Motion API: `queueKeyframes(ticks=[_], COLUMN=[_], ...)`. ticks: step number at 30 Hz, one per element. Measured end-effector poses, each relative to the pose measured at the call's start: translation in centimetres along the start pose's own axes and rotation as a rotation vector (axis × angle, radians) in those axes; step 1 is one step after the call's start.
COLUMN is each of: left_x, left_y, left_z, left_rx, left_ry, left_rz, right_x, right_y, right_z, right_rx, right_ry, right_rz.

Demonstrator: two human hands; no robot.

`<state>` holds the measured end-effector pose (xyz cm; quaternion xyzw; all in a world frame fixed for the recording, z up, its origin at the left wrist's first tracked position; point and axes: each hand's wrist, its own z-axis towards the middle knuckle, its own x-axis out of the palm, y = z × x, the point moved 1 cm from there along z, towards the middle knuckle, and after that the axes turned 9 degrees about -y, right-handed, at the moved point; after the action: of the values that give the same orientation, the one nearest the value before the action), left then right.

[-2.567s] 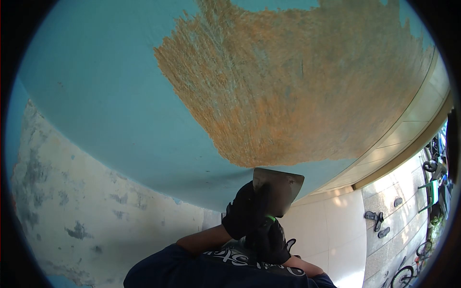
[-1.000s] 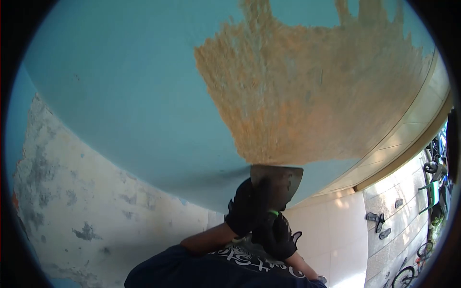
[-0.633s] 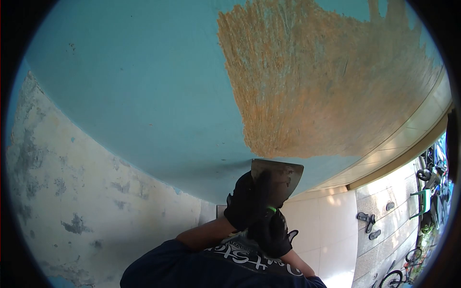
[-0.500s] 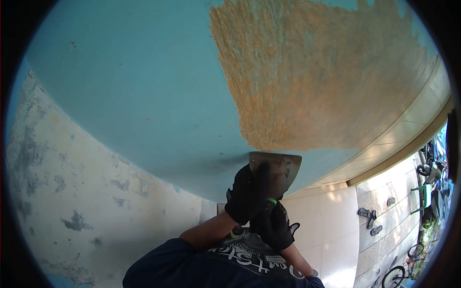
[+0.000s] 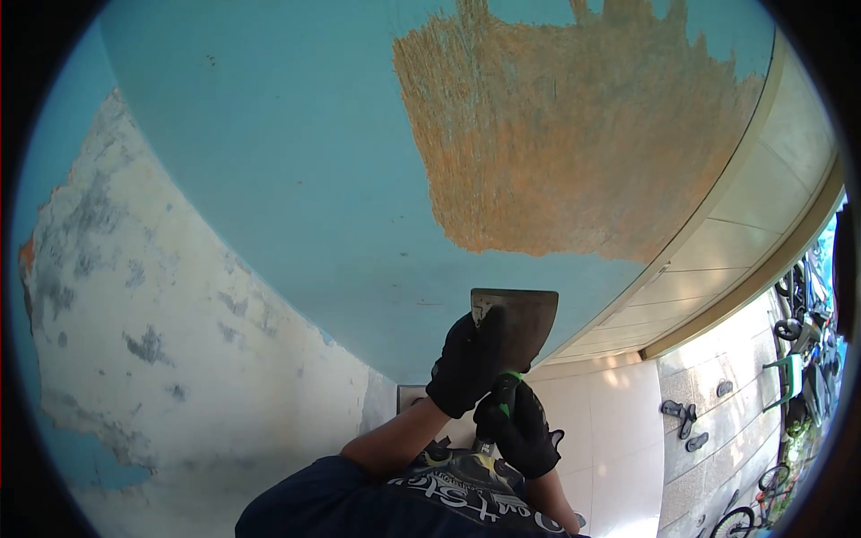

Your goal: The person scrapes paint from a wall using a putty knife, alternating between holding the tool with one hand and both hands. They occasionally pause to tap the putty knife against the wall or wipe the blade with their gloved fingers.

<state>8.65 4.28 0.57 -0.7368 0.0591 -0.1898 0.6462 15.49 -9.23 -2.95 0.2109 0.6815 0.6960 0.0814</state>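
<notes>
A wide scraper [image 5: 529, 323] with a flat metal blade and a green-and-black handle is in front of the blue wall [image 5: 305, 206]. My right hand [image 5: 520, 430], in a black glove, is wrapped around its handle. Higher up, my black-gloved left hand [image 5: 471, 363] grips the left side of the blade, fingers lying against its face. The blade's straight edge points up, below the ragged lower border of a rough orange-brown scraped patch [image 5: 574, 143] on the wall.
To the left is a patchy white wall [image 5: 224, 359] with peeling paint. A beige tiled ledge [image 5: 717, 233] curves along the right. Pale floor tiles [image 5: 610, 439] lie below, with sandals [image 5: 686, 417], a green-and-white stool [image 5: 789, 381] and a bicycle [image 5: 735, 522] farther right.
The view has shifted, and more of the white wall now shows. The blade has come away from the patch's lower border, leaving a strip of blue between them. Both hands keep their hold.
</notes>
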Motion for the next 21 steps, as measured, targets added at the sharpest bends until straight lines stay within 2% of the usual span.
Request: queueKeyframes(ticks=[4, 6, 7, 8, 10, 13, 15, 16, 17, 18, 19, 21], left_x=[0.2, 0.5, 1.5, 1.8, 2.2, 2.7, 3.1, 3.3, 3.5, 3.6, 3.6, 2.9], left_y=[2.5, 5.1, 3.6, 3.9, 5.2, 7.4, 7.7, 7.7, 7.8, 7.7, 7.7, 8.4], left_z=[-2.2, -2.8, -4.5, -5.0, -6.3, -7.5, -8.3, -8.7, -9.0, -9.3, -9.4, -9.4], left_rx=[-0.045, 0.319, 0.019, 0.020, -0.223, -0.259, -0.234, -0.203, -0.201, -0.238, -0.273, -0.328], left_ry=[0.088, 0.375, 0.518, 0.517, 0.558, 0.557, 0.514, 0.470, 0.472, 0.387, 0.302, 0.343], left_rz=[-0.034, 0.431, 0.069, 0.073, 0.002, -0.061, -0.037, -0.021, -0.017, -0.051, -0.083, -0.129], right_x=[-1.3, -2.2, -2.7, -3.2, -4.4, -7.2, -10.3, -11.4, -12.3, -13.1, -13.6, -13.5], right_y=[-0.7, -0.6, -0.3, 0.1, 0.0, -1.8, -3.8, -4.0, -4.2, -4.4, -3.9, -2.7], right_z=[-2.4, -3.4, -3.9, -4.4, -5.3, -6.8, -7.3, -7.5, -7.5, -7.5, -7.1, -6.1], right_rx=[-0.015, 0.026, 0.025, 0.062, 0.101, 0.096, -0.220, -0.220, -0.077, 0.064, -0.057, -0.183], right_ry=[0.000, -0.033, -0.030, -0.039, -0.050, 0.006, 0.129, 0.126, 0.017, -0.089, -0.153, -0.228], right_rz=[0.038, 0.104, 0.108, 0.068, 0.033, 0.002, -0.416, -0.413, -0.275, -0.137, -0.081, 0.047])
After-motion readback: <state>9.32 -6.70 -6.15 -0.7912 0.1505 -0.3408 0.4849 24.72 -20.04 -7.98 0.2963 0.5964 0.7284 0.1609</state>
